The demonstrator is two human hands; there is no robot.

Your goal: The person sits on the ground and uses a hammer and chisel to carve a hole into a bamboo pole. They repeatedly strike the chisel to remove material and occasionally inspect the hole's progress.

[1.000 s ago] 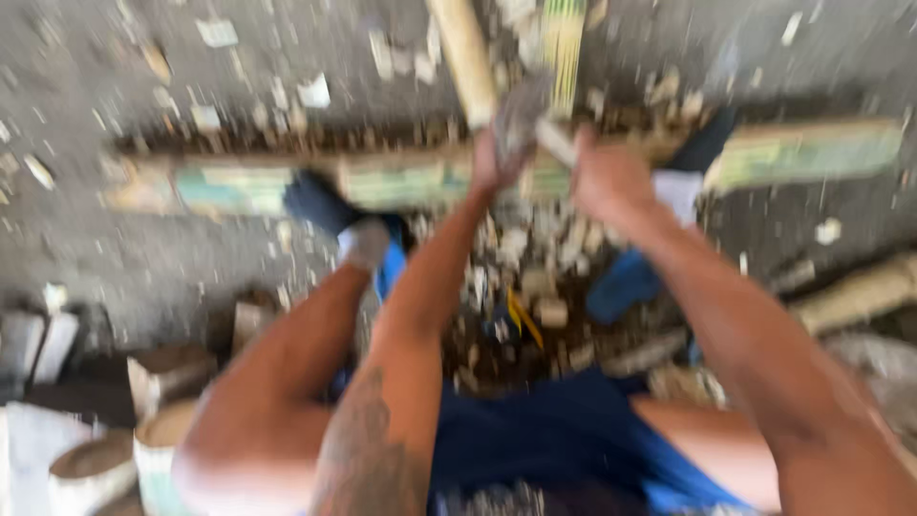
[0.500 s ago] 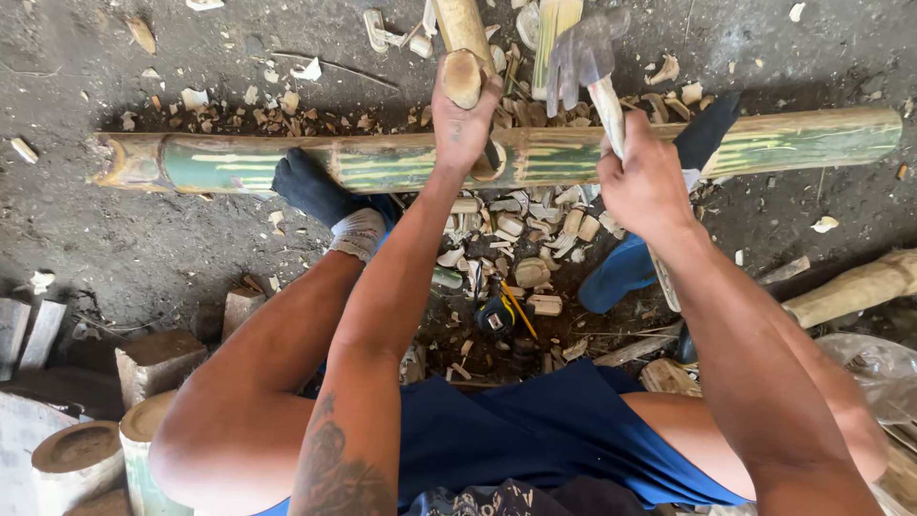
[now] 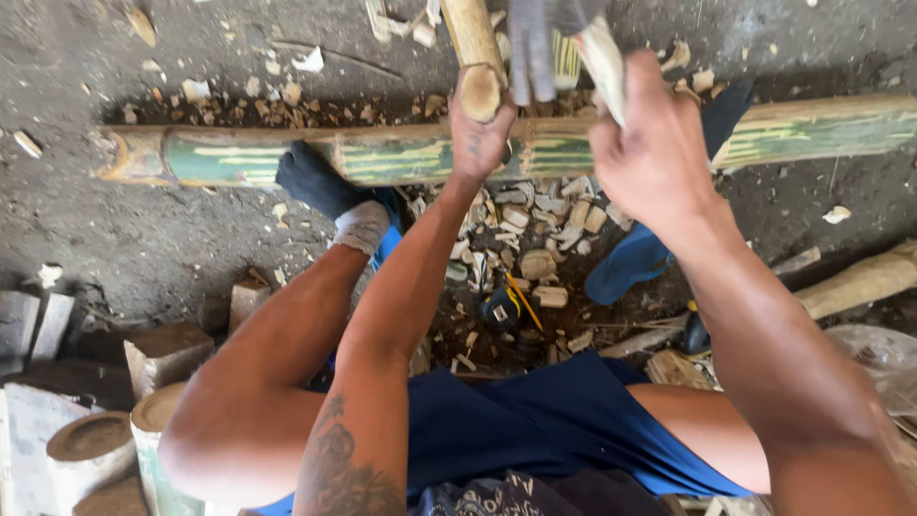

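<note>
Both hands work above the green bamboo pole (image 3: pixel 401 158): left hand (image 3: pixel 478 134) fingers wrapped around a short bamboo stake (image 3: pixel 473 48), right hand (image 3: pixel 650 153) clenched on a raised chopping blade (image 3: pixel 544 43); the step looks like trimming, needing a controlled downstroke clear of the fingers.

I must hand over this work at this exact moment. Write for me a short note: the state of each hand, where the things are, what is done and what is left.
Left hand: closed around the end of a short bamboo stick, holding it over the long green bamboo pole.
Right hand: raised, gripping the handle of a chopping blade beside the stick.
The pole lies across the floor, with a dark-socked foot resting against it.
Done: many pale chips lie on the ground before the pole.
Left: the stick is in hand under the blade; how far the cutting has gone cannot be told.
</note>
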